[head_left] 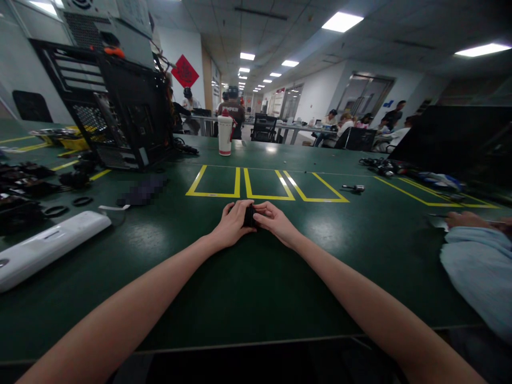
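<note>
A small black object (248, 215) is being held over the near middle of the green table (256, 277), clamped between the fingers of the left hand (235, 221) and the right hand (274, 220). Behind them, red markings too small to be read are being shown on a white cup (225, 134), and "PUMPKIN" is being displayed across a person's dark shirt (236, 113).

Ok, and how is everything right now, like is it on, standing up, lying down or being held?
Left hand: curled, holding the small black thing.
Right hand: fingers bent, pinching it too.
White cup: upright, red top on.
Black computer case: standing, insides partly showing.
White device: lying down; can't tell if it's on.
Small metal piece: lying on its side.
Ceiling light: on.
</note>
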Demonstrator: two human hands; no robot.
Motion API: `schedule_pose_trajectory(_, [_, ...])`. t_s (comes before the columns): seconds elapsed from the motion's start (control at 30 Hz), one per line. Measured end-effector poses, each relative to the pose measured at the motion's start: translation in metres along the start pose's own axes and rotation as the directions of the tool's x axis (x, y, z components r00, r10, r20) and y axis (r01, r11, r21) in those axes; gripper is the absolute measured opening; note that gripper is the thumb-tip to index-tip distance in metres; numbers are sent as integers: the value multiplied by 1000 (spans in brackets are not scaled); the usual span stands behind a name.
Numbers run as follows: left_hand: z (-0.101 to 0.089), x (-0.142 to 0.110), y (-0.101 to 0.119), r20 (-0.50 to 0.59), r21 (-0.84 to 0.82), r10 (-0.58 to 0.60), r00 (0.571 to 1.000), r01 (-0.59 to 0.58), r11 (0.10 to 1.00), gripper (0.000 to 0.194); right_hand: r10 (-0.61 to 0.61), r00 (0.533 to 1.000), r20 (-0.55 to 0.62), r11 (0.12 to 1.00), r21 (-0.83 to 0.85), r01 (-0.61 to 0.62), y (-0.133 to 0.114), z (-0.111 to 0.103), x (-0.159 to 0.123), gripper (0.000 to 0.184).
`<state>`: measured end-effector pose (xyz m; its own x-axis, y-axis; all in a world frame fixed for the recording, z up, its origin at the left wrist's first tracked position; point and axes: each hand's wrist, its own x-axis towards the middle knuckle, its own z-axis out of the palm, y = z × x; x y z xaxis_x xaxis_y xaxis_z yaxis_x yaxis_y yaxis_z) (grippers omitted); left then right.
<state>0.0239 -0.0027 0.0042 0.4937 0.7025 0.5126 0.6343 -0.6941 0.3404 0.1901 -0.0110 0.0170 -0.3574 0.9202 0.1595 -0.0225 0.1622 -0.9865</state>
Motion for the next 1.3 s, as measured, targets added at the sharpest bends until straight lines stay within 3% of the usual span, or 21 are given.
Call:
schedule_pose_trajectory(0.27, [1,-1,-1,3,6,6,1000,-6,1000,63,68,998,1,996,49,-68,5,-1,4,32])
schedule_pose_trajectory(0.43, [2,-1,-2,1,9,-1,1000,1,1000,65,-11,1000,26,999,-49,13,4,-5,2,40])
schedule_pose_trajectory(0.67, [1,0,0,2,25,4,1000,-4,1000,64,33,999,-17,999,33,-32,3,-1,3,26])
schedule_pose_trajectory(0.87, [1,-1,-2,6,23,10,1000,-10,1000,65,77,997,-8,996,51,-76,5,-2,5,30])
schedule_pose_trajectory(1.03, [1,0,-2,7,22,3,1000,-3,1000,63,-25,1000,19,999,-39,26,1,-4,2,38])
schedule_pose_trajectory(1.3, [-1,0,1,10,20,9,1000,-9,1000,63,31,999,-15,999,10,-31,2,0,3,28])
